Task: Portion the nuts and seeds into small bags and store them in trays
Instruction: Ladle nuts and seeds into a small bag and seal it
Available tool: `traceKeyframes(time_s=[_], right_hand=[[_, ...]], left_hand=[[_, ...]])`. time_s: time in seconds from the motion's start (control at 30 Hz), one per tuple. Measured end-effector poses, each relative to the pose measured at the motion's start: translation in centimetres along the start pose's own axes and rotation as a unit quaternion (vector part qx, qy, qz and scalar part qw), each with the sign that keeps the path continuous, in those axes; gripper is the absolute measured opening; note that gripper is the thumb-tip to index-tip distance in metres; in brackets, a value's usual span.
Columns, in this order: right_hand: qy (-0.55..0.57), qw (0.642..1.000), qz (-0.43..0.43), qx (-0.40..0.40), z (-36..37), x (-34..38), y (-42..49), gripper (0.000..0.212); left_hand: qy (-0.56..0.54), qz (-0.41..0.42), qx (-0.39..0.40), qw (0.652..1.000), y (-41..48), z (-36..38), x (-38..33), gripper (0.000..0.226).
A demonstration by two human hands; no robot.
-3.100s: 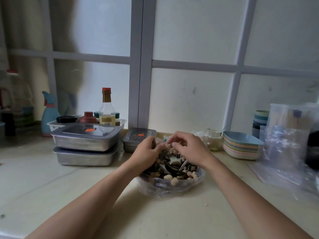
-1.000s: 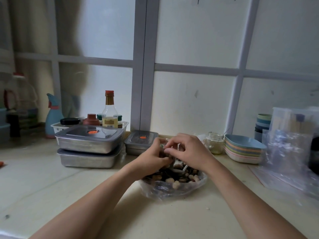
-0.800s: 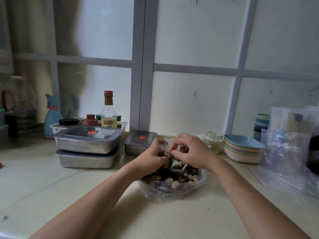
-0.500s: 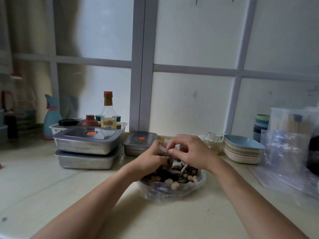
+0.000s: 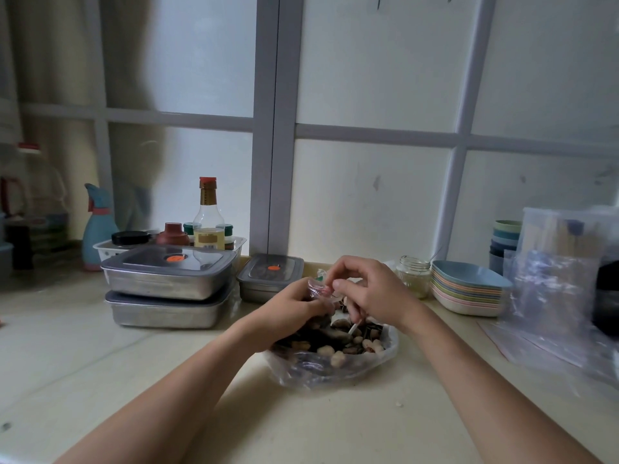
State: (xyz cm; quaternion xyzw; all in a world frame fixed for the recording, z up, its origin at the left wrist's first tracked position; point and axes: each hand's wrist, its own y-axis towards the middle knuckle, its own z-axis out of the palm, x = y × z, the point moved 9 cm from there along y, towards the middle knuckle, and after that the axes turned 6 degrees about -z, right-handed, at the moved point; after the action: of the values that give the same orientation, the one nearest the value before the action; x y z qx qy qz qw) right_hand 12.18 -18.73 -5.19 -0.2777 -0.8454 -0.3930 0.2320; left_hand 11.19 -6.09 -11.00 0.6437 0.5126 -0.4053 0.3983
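A large clear bag of mixed nuts and seeds [image 5: 335, 358] lies open on the counter in front of me. Just above it, my left hand [image 5: 291, 309] and my right hand [image 5: 371, 289] both pinch a small clear bag [image 5: 318, 290] at its top edge. A thin white stick [image 5: 353, 328] pokes down from under my right hand into the nuts. Two stacked metal trays with lids [image 5: 167, 286] stand at the left, and a smaller lidded metal tray [image 5: 269, 276] sits behind my hands.
A white basket of bottles and jars [image 5: 187, 239] and a blue spray bottle [image 5: 98, 226] stand behind the trays. A small glass jar [image 5: 413, 274], stacked coloured plates [image 5: 469, 289], stacked cups [image 5: 504, 242] and loose clear plastic bags [image 5: 556, 286] are at the right.
Both hands stay over the nut bag, working the small bag's top with small finger movements. The view has shifted slightly; nothing else on the counter has moved.
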Motion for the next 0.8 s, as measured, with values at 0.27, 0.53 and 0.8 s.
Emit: traceKeyframes(time_s=[0.27,0.53,0.8], right_hand=[[-0.031,0.999,0.014,0.033,0.8,-0.9,0.0,0.033],[-0.057,0.998,0.007,0.006,0.0,-0.9,0.3,0.038],[-0.027,0.999,0.034,0.027,0.6,-1.0,-0.2,0.045]], left_hand=[[-0.020,-0.002,-0.007,1.000,0.2,-0.3,0.1,0.022],[-0.024,0.001,-0.014,1.000,0.4,-0.4,0.2,0.022],[-0.048,0.002,-0.018,0.999,0.3,-0.6,0.0,0.017]])
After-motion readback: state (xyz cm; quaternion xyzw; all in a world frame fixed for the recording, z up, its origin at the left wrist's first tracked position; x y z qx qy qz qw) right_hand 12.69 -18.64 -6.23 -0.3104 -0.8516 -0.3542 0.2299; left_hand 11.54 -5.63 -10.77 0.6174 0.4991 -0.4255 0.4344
